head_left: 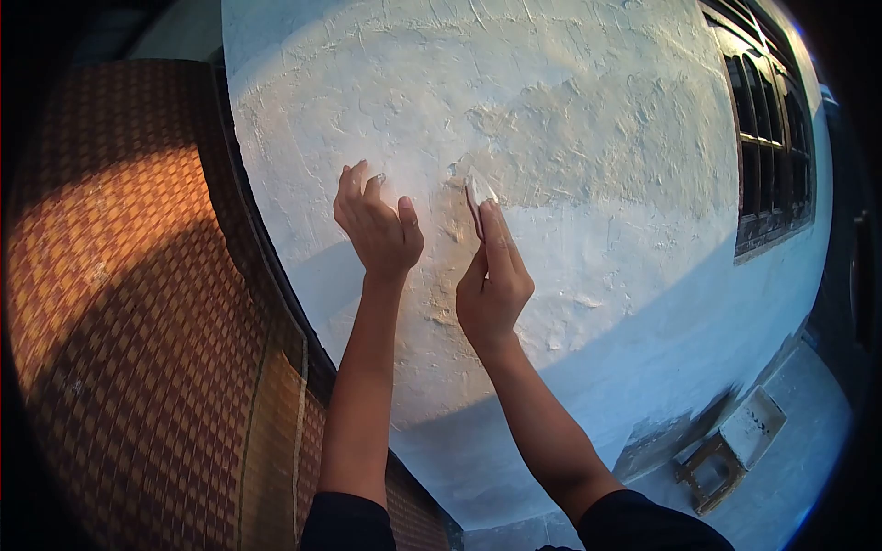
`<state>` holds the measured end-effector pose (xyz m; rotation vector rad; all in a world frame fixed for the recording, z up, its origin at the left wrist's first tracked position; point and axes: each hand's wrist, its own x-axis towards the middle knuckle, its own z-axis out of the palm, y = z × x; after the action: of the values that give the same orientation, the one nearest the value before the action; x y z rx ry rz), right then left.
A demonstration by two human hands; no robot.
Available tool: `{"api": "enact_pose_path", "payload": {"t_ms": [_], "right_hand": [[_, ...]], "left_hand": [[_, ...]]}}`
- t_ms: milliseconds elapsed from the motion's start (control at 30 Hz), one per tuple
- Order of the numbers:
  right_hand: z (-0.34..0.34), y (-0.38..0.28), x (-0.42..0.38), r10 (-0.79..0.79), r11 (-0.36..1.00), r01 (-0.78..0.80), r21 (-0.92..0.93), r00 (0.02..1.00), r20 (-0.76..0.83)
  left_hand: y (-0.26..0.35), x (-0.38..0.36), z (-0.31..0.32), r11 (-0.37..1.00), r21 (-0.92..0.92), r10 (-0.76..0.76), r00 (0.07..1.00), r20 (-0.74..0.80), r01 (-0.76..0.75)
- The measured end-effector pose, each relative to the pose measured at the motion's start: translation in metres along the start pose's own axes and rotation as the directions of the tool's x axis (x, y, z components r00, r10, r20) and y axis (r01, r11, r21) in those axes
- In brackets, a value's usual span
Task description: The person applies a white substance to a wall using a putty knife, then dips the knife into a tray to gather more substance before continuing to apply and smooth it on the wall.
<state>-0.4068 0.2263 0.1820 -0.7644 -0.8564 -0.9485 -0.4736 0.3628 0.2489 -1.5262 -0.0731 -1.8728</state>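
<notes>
A rough, plastered wall with white and bare beige patches stands in front of me. My right hand is closed round a thin flat scraper, dark reddish along its edge and white on its face. Its upper end overlaps the border between a beige patch and the white coat. To the left, my left hand is raised with its fingers apart and slightly curled, nothing gripped in it. The fingers overlap the white part of the wall.
A woven brown and orange mat hangs along the left side, partly in sunlight. A barred window is set in the wall at upper right. Low at the right, a small stool stands on the floor by the wall.
</notes>
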Motion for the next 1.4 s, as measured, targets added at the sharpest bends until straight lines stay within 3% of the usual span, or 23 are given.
{"api": "enact_pose_path", "payload": {"t_ms": [33,233,500,900,1000,1100,1167,1233,1300,1400], "right_hand": [[0.006,0.004,-0.003,-0.084,0.995,0.08,-0.067,0.995,-0.052],[0.021,0.03,-0.014,-0.147,0.973,0.145,-0.18,0.989,-0.002],[0.039,0.037,-0.027,-0.149,0.968,0.152,-0.201,0.988,0.03],[0.023,0.039,-0.029,-0.112,0.954,0.167,-0.248,0.969,0.222],[0.005,0.031,-0.048,-0.186,0.94,0.273,-0.206,0.913,0.364],[-0.025,0.016,-0.039,-0.173,0.966,0.224,-0.131,0.931,0.32],[-0.044,0.009,-0.017,-0.206,0.962,0.247,-0.116,0.936,0.285],[-0.057,0.011,0.014,-0.081,0.991,0.11,-0.07,0.941,0.33],[-0.061,0.027,0.056,-0.07,0.997,0.058,0.042,0.933,0.354],[-0.054,0.062,0.118,-0.114,0.99,0.08,0.114,0.936,0.332]], "left_hand": [[-0.001,0.0,0.0,1.0,-0.01,-0.025,1.0,-0.006,0.024],[-0.001,-0.004,0.0,0.998,-0.021,-0.058,0.998,0.0,0.058],[-0.002,-0.005,-0.002,0.997,-0.027,-0.072,0.997,0.021,0.073],[0.0,-0.002,-0.003,0.997,-0.02,-0.071,0.997,0.036,0.072],[0.001,-0.001,-0.003,0.997,-0.016,-0.07,0.996,0.046,0.071],[0.003,0.001,-0.004,0.998,0.006,-0.068,0.996,0.066,0.068],[0.005,0.003,-0.003,0.997,0.019,-0.07,0.994,0.082,0.069],[0.007,0.005,0.0,0.999,0.005,-0.048,0.993,0.112,0.047],[0.01,0.012,0.005,1.0,0.005,-0.008,0.995,0.103,0.008],[0.013,0.031,0.016,0.998,0.004,0.065,0.995,0.081,-0.066]]}}
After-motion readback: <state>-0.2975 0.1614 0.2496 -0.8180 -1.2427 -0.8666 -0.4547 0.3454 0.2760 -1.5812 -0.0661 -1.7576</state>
